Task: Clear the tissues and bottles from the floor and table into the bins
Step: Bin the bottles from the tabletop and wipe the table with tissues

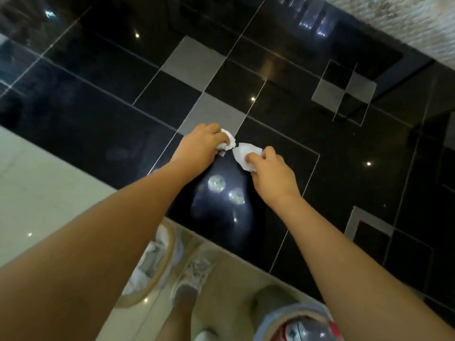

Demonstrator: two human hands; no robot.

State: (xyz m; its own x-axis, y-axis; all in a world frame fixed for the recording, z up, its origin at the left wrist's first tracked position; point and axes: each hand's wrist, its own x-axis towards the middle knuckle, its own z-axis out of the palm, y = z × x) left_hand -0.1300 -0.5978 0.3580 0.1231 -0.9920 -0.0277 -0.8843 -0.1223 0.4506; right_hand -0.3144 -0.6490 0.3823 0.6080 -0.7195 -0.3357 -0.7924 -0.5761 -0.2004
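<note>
the left hand (pixel 200 143) is seen from the back, its fingers curled down around a crumpled white tissue (pixel 227 141), which bulges out past the fingertips toward the right. the right hand (pixel 269 172) is also curled, and a second white tissue (pixel 243 152) is pinched between its thumb and fingers; this piece looks flatter, with a folded, pointed edge that reaches toward the other tissue. the two tissues lie just beside each other, and it cannot be told whether they touch. both are held low over the dark, glossy tiled floor (pixel 98 82), at the spot where a grey tile (pixel 214 114) meets the black ones; whether they rest on the floor cannot be told. both bare forearms are stretched forward from the bottom of the view.

nearer the body, a woven basket (pixel 157 271) is seen at lower left, with crumpled white paper inside it. just beside it a foot in a light sneaker (pixel 194 271) is planted on a pale strip of floor. at the bottom right edge, a round bin (pixel 290 316) with a grey rim is partly visible, with something red and silver inside that is too blurred to name. bright ceiling lights are mirrored in the black tiles between the arms.
</note>
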